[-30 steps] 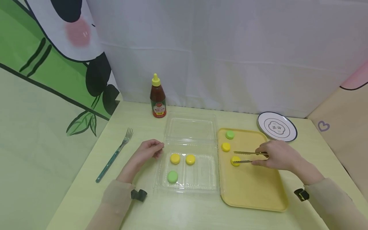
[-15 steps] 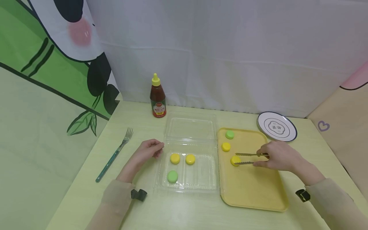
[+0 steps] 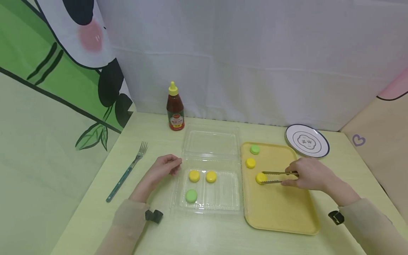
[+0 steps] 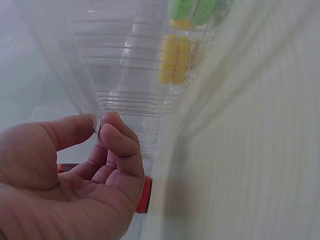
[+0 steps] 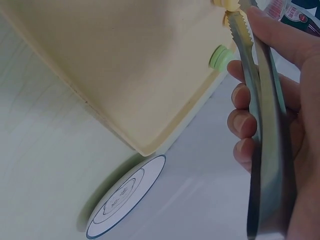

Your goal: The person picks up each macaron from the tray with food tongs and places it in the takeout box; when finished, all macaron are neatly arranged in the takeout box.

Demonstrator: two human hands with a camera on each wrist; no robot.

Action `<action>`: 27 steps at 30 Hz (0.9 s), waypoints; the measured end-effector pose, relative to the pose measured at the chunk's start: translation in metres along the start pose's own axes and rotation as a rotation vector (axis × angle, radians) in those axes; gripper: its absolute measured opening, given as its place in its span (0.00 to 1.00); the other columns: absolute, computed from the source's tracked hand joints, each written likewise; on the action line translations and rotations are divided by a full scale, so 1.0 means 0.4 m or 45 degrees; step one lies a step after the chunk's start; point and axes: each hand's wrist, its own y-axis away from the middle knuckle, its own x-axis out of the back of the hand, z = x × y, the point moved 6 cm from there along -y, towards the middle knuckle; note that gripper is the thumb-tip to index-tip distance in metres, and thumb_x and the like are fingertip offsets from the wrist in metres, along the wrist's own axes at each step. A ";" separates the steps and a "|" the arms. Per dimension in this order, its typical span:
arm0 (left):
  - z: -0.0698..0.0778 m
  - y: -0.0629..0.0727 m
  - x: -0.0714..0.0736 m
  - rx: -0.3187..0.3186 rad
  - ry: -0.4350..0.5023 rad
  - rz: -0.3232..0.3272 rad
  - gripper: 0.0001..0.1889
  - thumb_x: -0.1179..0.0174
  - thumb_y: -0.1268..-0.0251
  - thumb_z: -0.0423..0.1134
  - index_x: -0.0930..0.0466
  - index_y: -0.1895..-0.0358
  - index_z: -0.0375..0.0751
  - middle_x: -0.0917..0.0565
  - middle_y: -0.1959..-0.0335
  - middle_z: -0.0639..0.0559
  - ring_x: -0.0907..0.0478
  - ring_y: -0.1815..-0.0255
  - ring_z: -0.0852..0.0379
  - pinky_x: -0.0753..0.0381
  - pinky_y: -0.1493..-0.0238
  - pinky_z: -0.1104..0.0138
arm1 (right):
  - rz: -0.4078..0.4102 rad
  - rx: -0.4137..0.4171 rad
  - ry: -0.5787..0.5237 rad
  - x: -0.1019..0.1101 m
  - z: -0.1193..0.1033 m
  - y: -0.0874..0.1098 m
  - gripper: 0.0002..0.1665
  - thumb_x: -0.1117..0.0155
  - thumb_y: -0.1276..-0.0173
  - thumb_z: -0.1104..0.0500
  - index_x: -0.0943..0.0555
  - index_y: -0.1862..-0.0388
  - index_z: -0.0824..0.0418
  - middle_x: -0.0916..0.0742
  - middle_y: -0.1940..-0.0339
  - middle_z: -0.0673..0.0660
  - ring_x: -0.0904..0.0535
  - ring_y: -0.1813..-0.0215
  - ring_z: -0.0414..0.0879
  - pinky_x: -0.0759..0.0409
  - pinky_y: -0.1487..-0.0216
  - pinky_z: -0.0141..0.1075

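My left hand [image 3: 164, 166] pinches the left rim of a clear plastic clamshell box [image 3: 227, 202] between thumb and fingers, as the left wrist view shows. Inside the box lie two yellow macarons [image 3: 194, 176] and a green macaron [image 3: 191, 196]. Over the yellow tray [image 3: 280, 212], my right hand [image 3: 312, 174] grips metal tongs [image 3: 277, 173] with toothed tips. The tips stand apart at the right side of a yellow macaron [image 3: 259, 178] on the tray. Farther back on the tray are another yellow macaron [image 3: 250, 163] and a green macaron [image 5: 220, 57].
The box's transparent lid [image 3: 211, 143] lies folded back behind it. A sauce bottle [image 3: 175, 111] with a yellow cap stands at the back. On the left lies a fork [image 3: 125, 174] with a green handle. A white plate [image 3: 307, 141] sits behind the tray's far right corner.
The tongs and my right hand have shifted slightly right and towards me, bringing the tips to either side of the yellow macaron's right part. My left hand has stayed at the box rim.
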 end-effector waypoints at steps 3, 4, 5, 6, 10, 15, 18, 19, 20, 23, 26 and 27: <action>0.000 0.001 0.000 -0.007 0.003 -0.010 0.15 0.44 0.24 0.42 0.23 0.54 0.29 0.21 0.69 0.48 0.26 0.68 0.56 0.24 0.64 0.68 | 0.003 0.004 0.003 -0.001 0.000 0.000 0.18 0.23 0.46 0.39 0.14 0.72 0.50 0.28 0.82 0.37 0.37 0.78 0.32 0.37 0.76 0.31; 0.000 0.001 0.000 -0.009 0.000 -0.013 0.15 0.44 0.24 0.42 0.23 0.54 0.29 0.21 0.69 0.48 0.26 0.68 0.56 0.24 0.64 0.68 | 0.001 0.005 0.001 -0.001 -0.001 0.000 0.18 0.23 0.46 0.39 0.14 0.72 0.50 0.28 0.82 0.37 0.37 0.78 0.32 0.37 0.76 0.31; 0.000 0.002 0.000 -0.010 0.000 -0.015 0.15 0.44 0.24 0.42 0.23 0.54 0.29 0.21 0.69 0.48 0.26 0.68 0.57 0.24 0.64 0.68 | 0.000 0.008 -0.003 0.000 -0.001 0.000 0.18 0.23 0.46 0.39 0.14 0.72 0.50 0.28 0.82 0.37 0.37 0.78 0.32 0.37 0.77 0.31; 0.000 0.003 0.000 -0.010 0.005 -0.013 0.15 0.44 0.24 0.42 0.23 0.54 0.29 0.21 0.69 0.48 0.26 0.68 0.56 0.24 0.64 0.68 | 0.002 0.012 -0.007 0.002 -0.002 0.000 0.18 0.23 0.46 0.39 0.14 0.72 0.51 0.28 0.82 0.37 0.37 0.78 0.32 0.36 0.77 0.31; 0.003 0.004 -0.001 -0.028 0.004 -0.021 0.16 0.44 0.24 0.42 0.23 0.54 0.28 0.21 0.69 0.48 0.26 0.69 0.56 0.24 0.65 0.67 | 0.000 0.019 -0.019 0.007 -0.006 0.001 0.18 0.24 0.44 0.38 0.15 0.72 0.50 0.28 0.82 0.37 0.37 0.78 0.32 0.37 0.77 0.32; 0.003 0.003 -0.002 -0.033 0.005 -0.025 0.16 0.44 0.24 0.42 0.23 0.53 0.28 0.21 0.68 0.49 0.27 0.69 0.57 0.24 0.65 0.66 | -0.001 0.015 -0.017 0.006 -0.007 0.001 0.17 0.24 0.45 0.39 0.15 0.73 0.49 0.30 0.83 0.36 0.38 0.79 0.32 0.38 0.77 0.31; 0.000 0.000 -0.002 -0.028 0.004 -0.025 0.16 0.45 0.23 0.42 0.24 0.52 0.27 0.21 0.68 0.49 0.27 0.69 0.57 0.24 0.65 0.66 | -0.001 0.021 -0.016 0.004 -0.007 -0.001 0.18 0.24 0.45 0.39 0.14 0.72 0.51 0.29 0.82 0.36 0.38 0.78 0.31 0.37 0.77 0.31; -0.001 -0.001 -0.002 -0.026 0.004 -0.024 0.16 0.45 0.23 0.42 0.24 0.52 0.27 0.21 0.68 0.49 0.27 0.69 0.57 0.24 0.65 0.66 | -0.001 0.022 -0.015 0.004 -0.008 -0.002 0.18 0.24 0.45 0.39 0.13 0.71 0.51 0.29 0.82 0.36 0.37 0.78 0.31 0.37 0.77 0.31; -0.002 -0.002 -0.002 -0.027 0.003 -0.025 0.16 0.45 0.24 0.42 0.24 0.52 0.28 0.21 0.68 0.49 0.27 0.69 0.57 0.24 0.65 0.66 | -0.002 0.023 -0.015 0.004 -0.008 -0.002 0.18 0.24 0.45 0.39 0.13 0.71 0.51 0.28 0.81 0.35 0.37 0.78 0.31 0.36 0.77 0.32; -0.001 -0.003 -0.001 -0.027 0.006 -0.023 0.16 0.44 0.24 0.42 0.23 0.53 0.28 0.21 0.69 0.49 0.26 0.69 0.57 0.24 0.65 0.67 | -0.006 0.027 -0.019 0.004 -0.009 -0.003 0.18 0.25 0.44 0.38 0.13 0.71 0.51 0.28 0.81 0.35 0.37 0.78 0.31 0.36 0.76 0.32; 0.000 -0.003 0.000 -0.027 0.010 -0.023 0.16 0.44 0.24 0.42 0.23 0.53 0.28 0.20 0.69 0.49 0.26 0.69 0.57 0.24 0.65 0.67 | -0.008 0.026 -0.019 0.003 -0.010 -0.004 0.17 0.25 0.43 0.38 0.15 0.73 0.49 0.28 0.81 0.36 0.38 0.78 0.31 0.36 0.77 0.32; 0.000 -0.003 0.000 -0.029 0.011 -0.024 0.16 0.44 0.24 0.42 0.23 0.53 0.28 0.20 0.69 0.49 0.26 0.69 0.57 0.24 0.65 0.67 | -0.007 0.029 -0.017 0.004 -0.011 -0.004 0.17 0.26 0.43 0.38 0.16 0.74 0.48 0.29 0.82 0.36 0.38 0.78 0.31 0.37 0.77 0.32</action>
